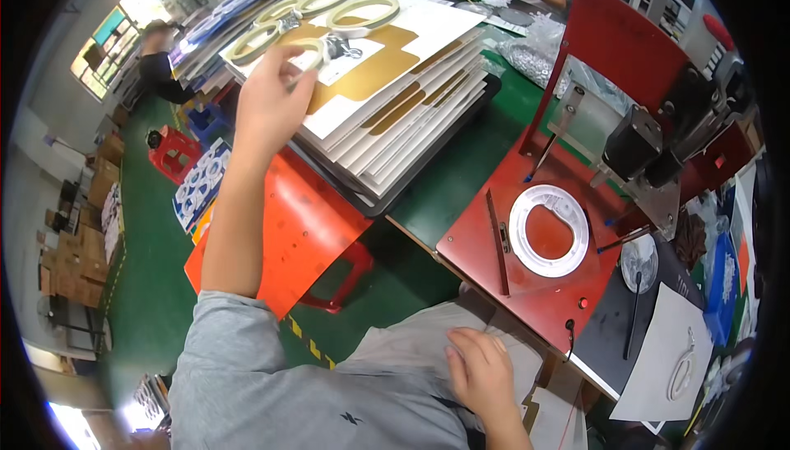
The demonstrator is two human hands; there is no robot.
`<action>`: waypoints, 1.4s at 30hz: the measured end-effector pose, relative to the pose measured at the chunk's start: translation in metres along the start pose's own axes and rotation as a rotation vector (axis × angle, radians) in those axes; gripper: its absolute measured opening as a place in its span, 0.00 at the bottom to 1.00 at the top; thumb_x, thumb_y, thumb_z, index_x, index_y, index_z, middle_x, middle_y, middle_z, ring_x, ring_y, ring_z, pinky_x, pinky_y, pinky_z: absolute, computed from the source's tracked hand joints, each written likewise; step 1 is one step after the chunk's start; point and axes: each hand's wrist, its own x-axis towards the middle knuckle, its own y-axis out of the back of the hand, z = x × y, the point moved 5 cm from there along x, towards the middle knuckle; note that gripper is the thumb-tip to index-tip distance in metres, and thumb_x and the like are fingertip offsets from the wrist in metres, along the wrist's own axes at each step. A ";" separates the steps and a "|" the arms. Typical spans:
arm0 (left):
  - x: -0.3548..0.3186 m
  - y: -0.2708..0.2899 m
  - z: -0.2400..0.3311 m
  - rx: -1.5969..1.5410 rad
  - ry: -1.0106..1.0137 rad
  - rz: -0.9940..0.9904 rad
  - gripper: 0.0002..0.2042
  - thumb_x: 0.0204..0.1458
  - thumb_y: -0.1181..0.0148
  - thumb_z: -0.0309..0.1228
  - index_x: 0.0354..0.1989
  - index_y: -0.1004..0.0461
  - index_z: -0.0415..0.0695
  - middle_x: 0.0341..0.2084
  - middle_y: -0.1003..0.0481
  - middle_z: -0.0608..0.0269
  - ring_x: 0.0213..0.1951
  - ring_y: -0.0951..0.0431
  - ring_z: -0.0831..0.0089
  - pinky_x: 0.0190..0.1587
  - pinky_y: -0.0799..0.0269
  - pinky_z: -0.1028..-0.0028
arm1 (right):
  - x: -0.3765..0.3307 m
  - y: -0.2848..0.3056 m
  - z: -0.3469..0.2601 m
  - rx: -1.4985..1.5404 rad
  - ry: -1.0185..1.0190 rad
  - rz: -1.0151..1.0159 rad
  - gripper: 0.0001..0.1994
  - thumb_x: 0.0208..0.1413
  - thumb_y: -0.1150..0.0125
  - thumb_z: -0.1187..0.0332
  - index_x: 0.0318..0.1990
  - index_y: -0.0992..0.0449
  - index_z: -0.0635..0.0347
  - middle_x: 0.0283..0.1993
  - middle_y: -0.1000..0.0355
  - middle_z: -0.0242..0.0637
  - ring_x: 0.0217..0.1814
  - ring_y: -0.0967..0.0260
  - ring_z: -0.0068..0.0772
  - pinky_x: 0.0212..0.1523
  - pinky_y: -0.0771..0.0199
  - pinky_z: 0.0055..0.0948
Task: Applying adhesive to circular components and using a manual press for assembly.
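Forward, toward ten o'clock, the left hand (273,97) reaches over a stack of white sheets (354,79), fingers half curled at a pale ring (318,50); whether it grips, I cannot tell. At five o'clock the right hand (482,372) hovers loosely half-open, empty. At three, a red fixture (469,240) on the green desk (428,191) bears a white ring (520,240). Green floor (148,310) spreads at eight.

Pale cream ring (320,53), partly hidden by hands, at white-and-gold sheet (374,67), near similar rings (362,27).
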 end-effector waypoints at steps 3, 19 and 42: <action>-0.057 0.025 0.028 -0.060 -0.058 -0.028 0.11 0.54 0.28 0.31 0.39 0.21 0.36 0.26 0.28 0.62 0.29 0.28 0.73 0.34 0.31 0.74 | -0.016 -0.004 0.004 0.021 -0.070 -0.048 0.12 0.57 0.32 0.74 0.49 0.20 0.62 0.46 0.20 0.42 0.45 0.21 0.45 0.48 0.24 0.41; -0.283 -0.060 0.031 -1.064 1.089 -0.996 0.19 0.68 0.40 0.42 0.27 0.28 0.44 0.22 0.32 0.71 0.24 0.34 0.79 0.28 0.39 0.75 | 0.011 -0.057 -0.015 0.393 -0.107 -0.273 0.15 0.63 0.36 0.68 0.55 0.23 0.64 0.46 0.22 0.45 0.54 0.25 0.50 0.58 0.27 0.42; -0.260 -0.102 0.122 -1.431 0.275 -1.114 0.14 0.67 0.44 0.22 0.58 0.26 0.29 0.46 0.17 0.49 0.48 0.15 0.65 0.54 0.20 0.68 | -0.020 0.034 0.053 1.380 -0.491 0.411 0.26 0.76 0.56 0.58 0.23 0.30 0.61 0.12 0.48 0.24 0.13 0.55 0.16 0.16 0.53 0.23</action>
